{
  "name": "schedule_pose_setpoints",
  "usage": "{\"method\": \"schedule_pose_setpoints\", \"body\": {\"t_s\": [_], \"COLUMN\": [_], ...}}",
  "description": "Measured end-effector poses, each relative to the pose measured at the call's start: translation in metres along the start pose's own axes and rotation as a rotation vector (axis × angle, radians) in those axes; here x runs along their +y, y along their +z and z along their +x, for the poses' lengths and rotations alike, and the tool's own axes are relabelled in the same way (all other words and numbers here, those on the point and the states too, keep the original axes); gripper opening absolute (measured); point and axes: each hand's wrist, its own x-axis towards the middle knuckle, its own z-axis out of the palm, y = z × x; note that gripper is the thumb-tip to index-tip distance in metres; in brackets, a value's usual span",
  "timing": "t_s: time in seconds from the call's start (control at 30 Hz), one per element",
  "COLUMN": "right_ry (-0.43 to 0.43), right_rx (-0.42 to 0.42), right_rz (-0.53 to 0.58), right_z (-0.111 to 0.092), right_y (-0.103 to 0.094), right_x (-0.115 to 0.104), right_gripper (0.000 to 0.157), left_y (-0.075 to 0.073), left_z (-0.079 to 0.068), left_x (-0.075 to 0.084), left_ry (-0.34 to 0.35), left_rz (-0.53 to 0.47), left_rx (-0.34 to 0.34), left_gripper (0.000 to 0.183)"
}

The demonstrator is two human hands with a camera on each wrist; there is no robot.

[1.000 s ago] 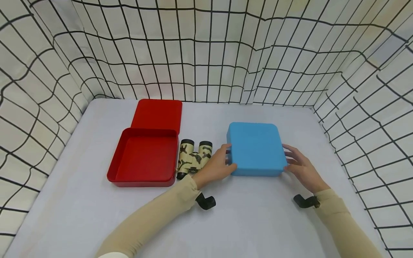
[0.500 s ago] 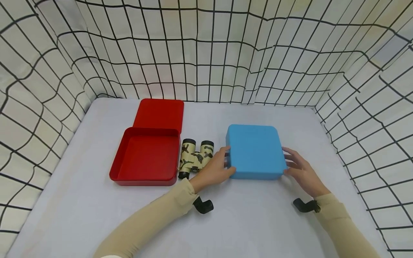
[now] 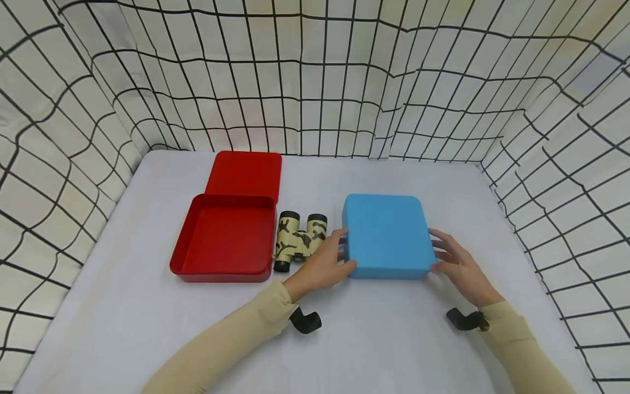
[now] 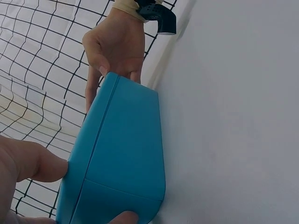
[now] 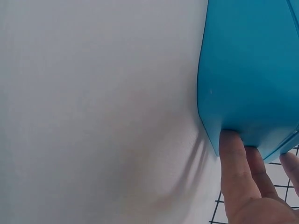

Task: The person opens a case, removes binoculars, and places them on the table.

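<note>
A blue, lidded plastic box (image 3: 386, 235) lies shut on the white table between both hands. My left hand (image 3: 322, 268) grips its left side, with the thumb at the near left corner. In the left wrist view the left thumb (image 4: 46, 165) presses the lid's edge and a fingertip shows lower on the side. My right hand (image 3: 462, 268) holds the right side, thumb at the near right corner. The right wrist view shows its fingers (image 5: 236, 168) against the blue wall. Whether anything is inside the box is hidden.
Left of the hands stands an open red box (image 3: 223, 238), its lid (image 3: 243, 172) folded back. Camouflage-patterned binoculars (image 3: 299, 241) stand between the red box and my left hand. Black netting (image 3: 315, 82) over white cloth surrounds the table's back and sides.
The blue box has slid toward me and slightly left, both hands moving with it. The red box and the binoculars stay put; the head view has shifted a little.
</note>
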Motion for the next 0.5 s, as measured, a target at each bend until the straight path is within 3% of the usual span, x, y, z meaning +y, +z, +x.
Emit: {"method": "schedule_pose_setpoints", "body": {"t_s": [0.5], "right_ry": [-0.016], "right_rx": [0.009], "right_rz": [-0.015], "right_z": [-0.006], "right_y": [0.011], "right_x": [-0.003], "right_gripper": [0.073], "left_y": [-0.006], "left_z": [-0.013], "left_x": [-0.001], "left_ry": [-0.004], "left_rz": [0.036], "left_rx": [-0.009], "left_gripper": [0.079]}}
